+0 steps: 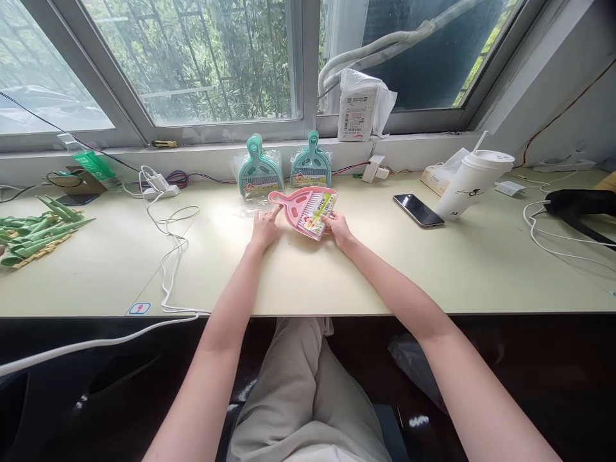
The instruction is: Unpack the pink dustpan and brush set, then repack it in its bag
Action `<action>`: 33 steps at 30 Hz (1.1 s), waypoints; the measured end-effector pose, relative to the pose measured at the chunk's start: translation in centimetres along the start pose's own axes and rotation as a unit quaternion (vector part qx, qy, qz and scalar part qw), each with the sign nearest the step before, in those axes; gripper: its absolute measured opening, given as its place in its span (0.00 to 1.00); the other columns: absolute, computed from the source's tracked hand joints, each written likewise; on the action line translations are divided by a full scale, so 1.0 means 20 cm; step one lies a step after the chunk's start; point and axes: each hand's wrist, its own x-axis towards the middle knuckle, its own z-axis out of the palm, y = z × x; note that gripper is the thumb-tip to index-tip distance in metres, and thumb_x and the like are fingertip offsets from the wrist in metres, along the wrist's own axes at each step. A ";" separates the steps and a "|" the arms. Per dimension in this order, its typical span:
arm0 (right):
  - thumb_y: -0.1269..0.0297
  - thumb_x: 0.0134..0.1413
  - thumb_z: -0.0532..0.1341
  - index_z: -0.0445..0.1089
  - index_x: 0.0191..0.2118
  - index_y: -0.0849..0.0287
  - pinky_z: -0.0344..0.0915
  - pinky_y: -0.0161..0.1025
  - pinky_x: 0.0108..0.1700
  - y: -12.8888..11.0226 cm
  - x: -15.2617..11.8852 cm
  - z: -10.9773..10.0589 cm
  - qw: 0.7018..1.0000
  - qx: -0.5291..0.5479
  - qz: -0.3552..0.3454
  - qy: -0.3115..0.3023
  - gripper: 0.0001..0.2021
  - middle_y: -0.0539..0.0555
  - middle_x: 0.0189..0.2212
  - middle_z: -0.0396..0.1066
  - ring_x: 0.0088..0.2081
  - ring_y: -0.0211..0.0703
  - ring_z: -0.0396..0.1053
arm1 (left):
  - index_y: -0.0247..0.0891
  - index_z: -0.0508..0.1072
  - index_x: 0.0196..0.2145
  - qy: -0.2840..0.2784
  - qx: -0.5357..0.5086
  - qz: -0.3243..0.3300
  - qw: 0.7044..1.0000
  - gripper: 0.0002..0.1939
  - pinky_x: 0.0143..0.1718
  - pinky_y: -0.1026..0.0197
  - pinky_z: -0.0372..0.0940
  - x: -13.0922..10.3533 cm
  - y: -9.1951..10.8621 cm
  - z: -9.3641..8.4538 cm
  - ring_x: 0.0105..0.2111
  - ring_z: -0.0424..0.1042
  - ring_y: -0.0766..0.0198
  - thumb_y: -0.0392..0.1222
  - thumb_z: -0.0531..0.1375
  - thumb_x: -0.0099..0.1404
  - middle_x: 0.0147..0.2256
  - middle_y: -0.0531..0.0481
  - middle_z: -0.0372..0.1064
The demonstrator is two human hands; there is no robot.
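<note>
A pink mini dustpan [291,210] with a small brush set in it and a printed card [318,213] on its front is tilted above the desk, its handle toward the left. My right hand [339,230] is closed on its lower right edge, thumb over the card. By the handle end is my left hand [264,228], low over the desktop with its fingers somewhat apart; one fingertip reaches the underside of the handle. Behind the pink set, a stack of green dustpan sets [260,168] and another green stack [311,163] lean against the wall, partly in clear wrap.
White cables [176,247] run across the desk [231,282] on the left, near green artificial leaves [43,231]. At right are a phone [418,210], a lidded cup with a straw [474,186], a tissue pack [440,174] and a black strap [577,205]. A wrapped package [359,109] stands on the sill.
</note>
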 end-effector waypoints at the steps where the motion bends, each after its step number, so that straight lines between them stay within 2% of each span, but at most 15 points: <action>1: 0.67 0.53 0.65 0.69 0.43 0.59 0.77 0.45 0.42 0.00 0.00 0.00 1.000 0.004 -0.005 -0.002 0.11 0.54 0.37 0.79 0.34 0.44 0.78 | 0.47 0.71 0.54 0.002 -0.024 0.002 1.000 0.33 0.67 0.43 0.27 0.00 0.01 0.01 0.56 0.64 0.50 0.28 0.57 0.50 0.43 0.46 0.75; 5: 0.69 0.54 0.64 0.69 0.43 0.58 0.77 0.44 0.40 0.00 0.02 -0.02 1.000 0.016 -0.022 -0.003 0.10 0.54 0.38 0.79 0.34 0.43 0.78 | 0.41 0.64 0.59 -0.004 0.001 0.008 1.000 0.35 0.66 0.44 0.32 -0.02 0.04 0.02 0.53 0.67 0.51 0.30 0.57 0.53 0.37 0.46 0.76; 8: 0.68 0.54 0.64 0.70 0.42 0.59 0.77 0.44 0.40 0.00 0.02 -0.03 1.000 0.013 -0.018 0.013 0.09 0.54 0.37 0.79 0.34 0.43 0.78 | 0.41 0.68 0.56 -0.014 0.057 0.035 0.998 0.32 0.66 0.45 0.34 -0.01 0.04 0.01 0.51 0.69 0.51 0.29 0.55 0.53 0.36 0.47 0.77; 11: 0.69 0.53 0.64 0.70 0.41 0.60 0.77 0.45 0.41 0.00 0.03 -0.04 0.999 0.011 -0.009 0.032 0.09 0.55 0.37 0.79 0.33 0.43 0.78 | 0.44 0.77 0.39 -0.020 0.099 0.045 0.994 0.20 0.66 0.45 0.35 0.00 0.04 0.00 0.47 0.70 0.50 0.28 0.55 0.51 0.35 0.47 0.77; 13: 0.70 0.53 0.63 0.70 0.41 0.60 0.77 0.45 0.41 0.00 0.03 -0.04 0.999 0.011 -0.001 0.041 0.08 0.55 0.36 0.79 0.33 0.42 0.78 | 0.45 0.77 0.26 -0.021 0.122 0.035 0.992 0.14 0.66 0.44 0.36 0.01 0.03 -0.01 0.45 0.71 0.50 0.29 0.55 0.51 0.32 0.47 0.75; 16: 0.73 0.54 0.62 0.71 0.40 0.61 0.77 0.44 0.40 -0.01 0.02 -0.04 0.999 0.012 0.008 0.053 0.07 0.55 0.34 0.79 0.31 0.42 0.77 | 0.43 0.75 0.20 -0.013 0.164 0.021 0.986 0.14 0.65 0.43 0.40 0.02 0.04 0.00 0.43 0.71 0.50 0.31 0.53 0.55 0.30 0.45 0.74; 18: 0.75 0.55 0.60 0.71 0.39 0.62 0.77 0.43 0.38 -0.02 0.02 -0.04 0.998 0.015 0.020 0.059 0.06 0.55 0.32 0.79 0.30 0.41 0.77 | 0.41 0.77 0.25 -0.008 0.200 0.010 0.980 0.15 0.63 0.42 0.46 0.02 0.05 -0.01 0.44 0.70 0.49 0.34 0.51 0.60 0.33 0.43 0.74; 21: 0.77 0.56 0.59 0.71 0.40 0.63 0.77 0.40 0.37 -0.04 0.01 -0.04 0.997 0.032 0.043 0.055 0.07 0.55 0.30 0.79 0.29 0.40 0.77 | 0.39 0.77 0.39 0.001 0.268 -0.020 0.963 0.15 0.57 0.44 0.54 0.00 0.07 -0.02 0.50 0.67 0.47 0.39 0.51 0.65 0.42 0.39 0.72; 24: 0.78 0.56 0.59 0.71 0.41 0.64 0.77 0.39 0.38 -0.05 0.00 -0.03 0.997 0.043 0.052 0.035 0.09 0.54 0.30 0.79 0.29 0.39 0.77 | 0.39 0.70 0.54 0.013 0.340 -0.053 0.939 0.21 0.57 0.46 0.57 -0.01 0.07 -0.04 0.59 0.58 0.45 0.41 0.55 0.63 0.55 0.36 0.64; 26: 0.78 0.57 0.58 0.71 0.42 0.64 0.77 0.38 0.38 -0.05 -0.01 -0.03 0.997 0.038 0.057 0.024 0.09 0.54 0.29 0.79 0.29 0.39 0.77 | 0.39 0.64 0.59 0.001 0.359 -0.083 0.930 0.25 0.55 0.48 0.59 -0.01 0.07 -0.05 0.60 0.58 0.46 0.40 0.55 0.64 0.59 0.36 0.60; 30: 0.79 0.57 0.57 0.71 0.40 0.66 0.77 0.40 0.35 -0.06 -0.02 0.00 0.996 0.014 0.089 0.008 0.08 0.55 0.27 0.79 0.28 0.41 0.77 | 0.39 0.65 0.58 -0.056 0.378 -0.111 0.917 0.25 0.48 0.50 0.64 -0.01 0.08 -0.06 0.50 0.70 0.47 0.32 0.47 0.65 0.51 0.34 0.68; 33: 0.80 0.56 0.58 0.71 0.41 0.66 0.77 0.42 0.36 -0.07 -0.03 0.01 0.994 0.001 0.106 -0.001 0.09 0.55 0.27 0.79 0.29 0.42 0.77 | 0.37 0.66 0.57 -0.041 0.396 -0.106 0.911 0.26 0.46 0.50 0.64 0.00 0.09 -0.06 0.46 0.72 0.47 0.28 0.45 0.64 0.46 0.34 0.71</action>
